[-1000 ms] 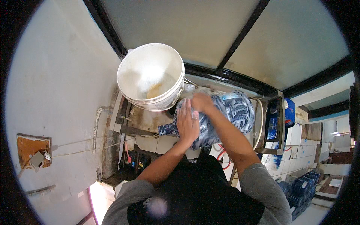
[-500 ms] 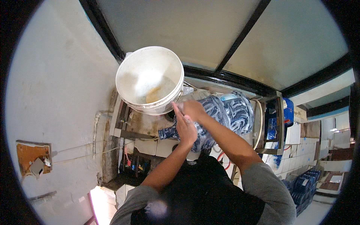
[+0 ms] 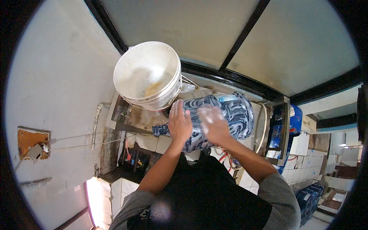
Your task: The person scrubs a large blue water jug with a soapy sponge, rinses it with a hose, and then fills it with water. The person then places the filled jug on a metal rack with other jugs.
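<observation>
Under unclenched left hand [image 3: 180, 125] and right hand [image 3: 213, 125], a bottle [image 3: 197, 134] lies crosswise, neck [image 3: 160, 130] leftward.

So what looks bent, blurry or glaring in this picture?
All in the head view: straight edges curve toward the fisheye picture's border; the right hand is smeared by blur; the left hand looks clearer; the lower-left bright patch is washed out.
</observation>
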Demonstrator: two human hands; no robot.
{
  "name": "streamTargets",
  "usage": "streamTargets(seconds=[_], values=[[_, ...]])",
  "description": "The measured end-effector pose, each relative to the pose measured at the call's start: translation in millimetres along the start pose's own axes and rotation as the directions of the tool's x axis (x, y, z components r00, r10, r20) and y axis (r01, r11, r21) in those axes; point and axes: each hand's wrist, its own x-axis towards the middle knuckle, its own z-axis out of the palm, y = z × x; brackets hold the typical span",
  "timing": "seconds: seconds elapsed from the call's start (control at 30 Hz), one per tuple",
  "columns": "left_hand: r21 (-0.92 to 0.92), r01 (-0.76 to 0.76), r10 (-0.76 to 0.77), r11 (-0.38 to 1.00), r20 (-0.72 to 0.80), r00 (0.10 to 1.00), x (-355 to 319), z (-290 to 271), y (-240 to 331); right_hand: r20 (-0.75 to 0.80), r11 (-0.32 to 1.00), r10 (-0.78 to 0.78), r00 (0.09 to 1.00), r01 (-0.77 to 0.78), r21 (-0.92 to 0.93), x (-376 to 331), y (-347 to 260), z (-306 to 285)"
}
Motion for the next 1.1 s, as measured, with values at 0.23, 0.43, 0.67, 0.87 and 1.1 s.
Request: streamTargets(seconds=[0.23, 0.43, 0.67, 0.87, 1.1], values=[[0.161, -0.083, 0.086, 0.983, -0.013, 0.996, -5, 1, 9, 0.596, 0.838, 0.452, 0.664, -0.545, -0.028, 88, 72, 10], [0.176, 0.056, -0.047, 0.983, -0.056, 0.997, -15, 6, 8, -0.203, 0.991, 0.111, 0.973, -0.125, -0.056, 2, 38, 12], [0.162, -0.059, 0.081, 0.985, -0.134, 0.988, -32, 15, -5, 0.592, 0.813, 0.539, 0.599, -0.554, -0.18, 48, 120, -22], [0.202, 0.084, -0.063, 0.976, -0.11, 0.992, -38, 9, 7, -0.048, 0.996, 0.087, 0.995, -0.087, 0.007, -46, 51, -21], [0.152, -0.085, 0.103, 0.985, -0.12, 0.987, -51, 3, 2, 0.443, 0.868, 0.439, 0.782, -0.496, 0.015, -24, 216, -10]])
